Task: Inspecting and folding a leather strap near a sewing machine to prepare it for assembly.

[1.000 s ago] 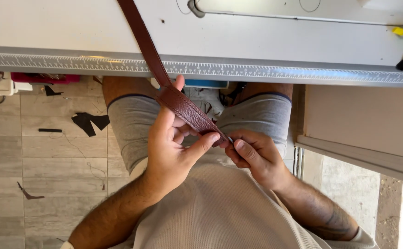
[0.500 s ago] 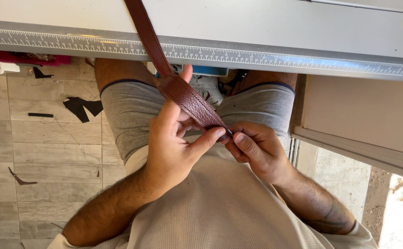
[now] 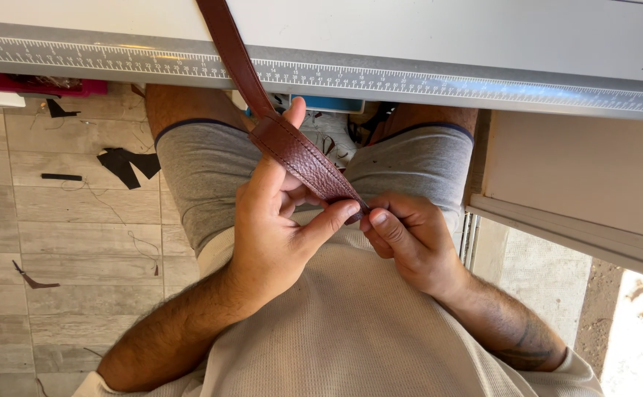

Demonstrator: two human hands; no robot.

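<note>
A brown leather strap (image 3: 292, 147) is seen coming down over the near edge of the white worktop (image 3: 424, 37), crossing the metal ruler strip (image 3: 483, 82) fixed along that edge, and ending over the lap. Both hands are kept below the worktop edge, close to the body, above the grey shorts (image 3: 204, 176).

The left hand (image 3: 277, 228) is turned palm-inward with the wrist bent up from the forearm. Its index finger is stretched out straight along the back of the strap, pointing toward the worktop, while the thumb is laid across the strap's lower end, so the strap is pinched between thumb and fingers. The other fingers are curled in behind the leather.

The right hand (image 3: 410, 239) is held just beside the left, knuckles up, fingers bunched together. Its thumb and fingertips are closed on the very tip of the strap, right where the left thumb ends, so the 2 thumbs are almost touching.

Stitching can be made out along both edges of the strap. Dark leather scraps (image 3: 126, 163) are scattered on the tiled floor (image 3: 57, 250) off to the left.
</note>
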